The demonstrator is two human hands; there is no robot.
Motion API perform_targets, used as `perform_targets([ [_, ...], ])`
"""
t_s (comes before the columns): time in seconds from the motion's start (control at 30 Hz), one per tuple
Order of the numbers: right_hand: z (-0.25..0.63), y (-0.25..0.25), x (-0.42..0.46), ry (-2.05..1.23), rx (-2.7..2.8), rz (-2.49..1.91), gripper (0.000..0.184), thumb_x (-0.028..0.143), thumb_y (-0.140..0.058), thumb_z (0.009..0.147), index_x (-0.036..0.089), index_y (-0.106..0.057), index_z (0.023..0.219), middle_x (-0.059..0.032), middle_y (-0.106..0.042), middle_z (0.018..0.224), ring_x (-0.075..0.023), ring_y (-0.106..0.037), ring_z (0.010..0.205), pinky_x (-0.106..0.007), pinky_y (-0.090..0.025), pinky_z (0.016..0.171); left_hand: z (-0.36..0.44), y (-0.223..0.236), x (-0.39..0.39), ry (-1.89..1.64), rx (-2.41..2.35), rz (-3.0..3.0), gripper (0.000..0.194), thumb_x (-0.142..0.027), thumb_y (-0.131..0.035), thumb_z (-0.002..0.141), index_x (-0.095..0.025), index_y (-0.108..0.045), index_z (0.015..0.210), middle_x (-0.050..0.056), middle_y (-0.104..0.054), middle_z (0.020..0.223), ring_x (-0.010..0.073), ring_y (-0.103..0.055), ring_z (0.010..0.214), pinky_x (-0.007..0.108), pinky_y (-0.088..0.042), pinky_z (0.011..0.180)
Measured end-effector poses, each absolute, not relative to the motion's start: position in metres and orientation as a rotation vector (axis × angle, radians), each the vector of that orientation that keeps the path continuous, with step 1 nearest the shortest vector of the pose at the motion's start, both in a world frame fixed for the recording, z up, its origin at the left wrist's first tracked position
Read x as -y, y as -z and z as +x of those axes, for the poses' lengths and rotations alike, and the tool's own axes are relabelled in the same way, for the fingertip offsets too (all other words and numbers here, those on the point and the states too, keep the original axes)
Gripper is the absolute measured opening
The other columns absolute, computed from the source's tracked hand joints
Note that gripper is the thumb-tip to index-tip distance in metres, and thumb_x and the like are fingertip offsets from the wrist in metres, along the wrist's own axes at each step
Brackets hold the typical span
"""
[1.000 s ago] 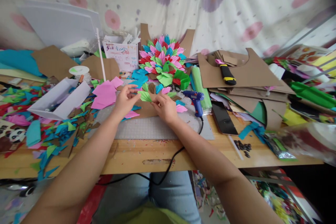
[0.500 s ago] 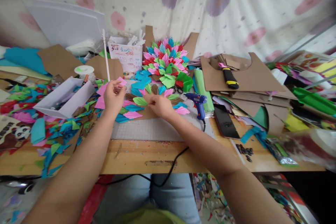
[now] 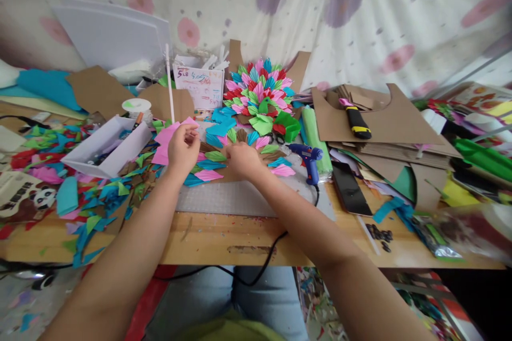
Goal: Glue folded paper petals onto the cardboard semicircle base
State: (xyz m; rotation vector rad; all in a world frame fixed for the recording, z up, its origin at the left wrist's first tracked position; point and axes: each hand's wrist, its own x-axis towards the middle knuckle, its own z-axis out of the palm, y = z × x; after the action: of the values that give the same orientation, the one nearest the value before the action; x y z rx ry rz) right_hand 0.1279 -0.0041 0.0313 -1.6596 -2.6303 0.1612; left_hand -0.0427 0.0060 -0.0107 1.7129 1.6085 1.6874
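Note:
My left hand (image 3: pixel 184 148) hovers with loosely curled fingers in front of pink crepe paper sheets (image 3: pixel 162 145); I see nothing in it. My right hand (image 3: pixel 242 161) is closed, fingertips down at the inner end of a green pleated paper leaf (image 3: pixel 215 156); whatever is under them is hidden. That leaf lies on a brown cardboard piece (image 3: pixel 230 175) ringed with blue, pink, brown and green pleated leaves, such as a pink leaf (image 3: pixel 208 175). Beneath lies a grey cutting mat (image 3: pixel 224 200). A blue glue gun (image 3: pixel 310 160) stands right of it.
Behind stands a colourful layered leaf piece (image 3: pixel 260 85). Left are a white box (image 3: pixel 108 149) and paper scraps (image 3: pixel 104 192). To the right lie a phone (image 3: pixel 351 189), stacked cardboard (image 3: pixel 384 122) with a utility knife (image 3: pixel 357 121), and black beads (image 3: pixel 379 235). A cord (image 3: pixel 268 256) droops over the front edge.
My left hand has let go of the green leaf and moved left toward the pink paper, its fingers curling. My right hand has stayed at the leaf's inner end. The view has shifted slightly.

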Motion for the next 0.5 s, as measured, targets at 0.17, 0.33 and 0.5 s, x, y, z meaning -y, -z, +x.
perform_targets([
  [0.17, 0.126, -0.032, 0.005, -0.131, 2.667, -1.712, 0.025, 0.014, -0.049, 0.081, 0.014, -0.065, 0.1, -0.0151, -0.065, 0.103, -0.0242, -0.058, 0.101, -0.032, -0.05, 0.075, -0.042, 0.012, -0.007, -1.713, -1.599, 1.718, 0.021, -0.014, -0.055, 0.073, -0.019, -0.057, 0.093, 0.0, -0.059, 0.078, 0.0096, -0.055, 0.066, 0.022, -0.046, 0.062],
  [0.33, 0.125, -0.029, 0.01, 0.022, 2.716, -1.673, 0.031, 0.014, -0.041, 0.086, 0.011, -0.061, 0.109, -0.0174, -0.063, 0.108, -0.0259, -0.055, 0.106, -0.036, -0.049, 0.078, -0.042, 0.011, -0.007, -1.717, -1.638, 1.717, 0.021, -0.012, -0.056, 0.073, -0.019, -0.058, 0.092, -0.001, -0.06, 0.077, 0.0089, -0.055, 0.063, 0.021, -0.046, 0.061],
  [0.5, 0.125, -0.03, 0.015, 0.108, 2.769, -1.595, 0.036, 0.012, -0.037, 0.087, 0.009, -0.057, 0.117, -0.0184, -0.061, 0.112, -0.0257, -0.054, 0.107, -0.034, -0.048, 0.079, -0.042, 0.011, -0.006, -1.713, -1.646, 1.747, 0.02, -0.013, -0.055, 0.074, -0.019, -0.058, 0.093, -0.001, -0.06, 0.079, 0.0088, -0.055, 0.064, 0.021, -0.046, 0.061],
])
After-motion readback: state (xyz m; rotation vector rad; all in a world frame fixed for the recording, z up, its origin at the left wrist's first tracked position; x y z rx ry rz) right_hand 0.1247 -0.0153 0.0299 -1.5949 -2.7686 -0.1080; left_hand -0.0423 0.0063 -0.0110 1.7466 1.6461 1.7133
